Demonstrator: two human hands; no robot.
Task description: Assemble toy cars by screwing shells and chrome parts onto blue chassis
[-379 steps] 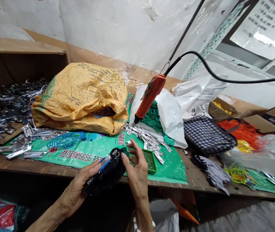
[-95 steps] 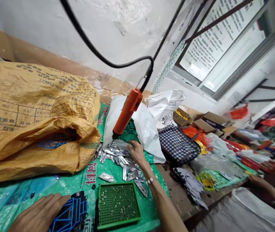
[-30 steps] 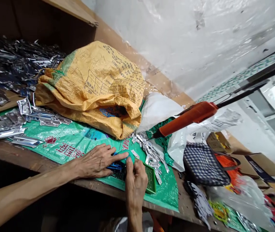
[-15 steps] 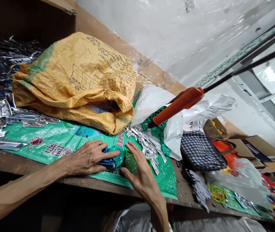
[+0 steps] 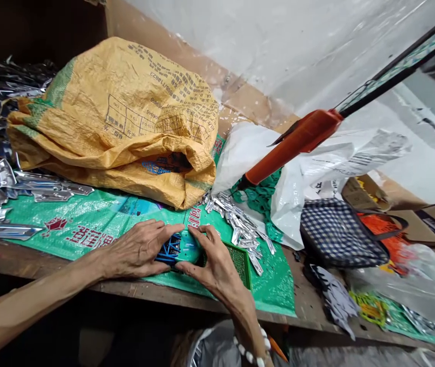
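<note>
My left hand is closed around the blue lattice frame of what looks like a toy vehicle, low over the green sack sheet. At its right end sits a glossy teal toy body part, which my right hand pinches between thumb and fingers. The teal part touches the blue frame; whether the two are joined I cannot tell. Just right of my right hand, partly hidden behind it, lies a green mesh plastic piece. Silvery shiny strips are heaped beyond it.
An orange-red power screwdriver hangs tip-down over the strips. A yellow woven sack fills the back, with more silver pieces at left. White bags, green parts and a checked bag lie right. The bench edge is close.
My right hand has moved left and closed on the teal part, from a more spread pose by the green mesh piece. The green mesh piece is now more exposed. The view has shifted slightly.
</note>
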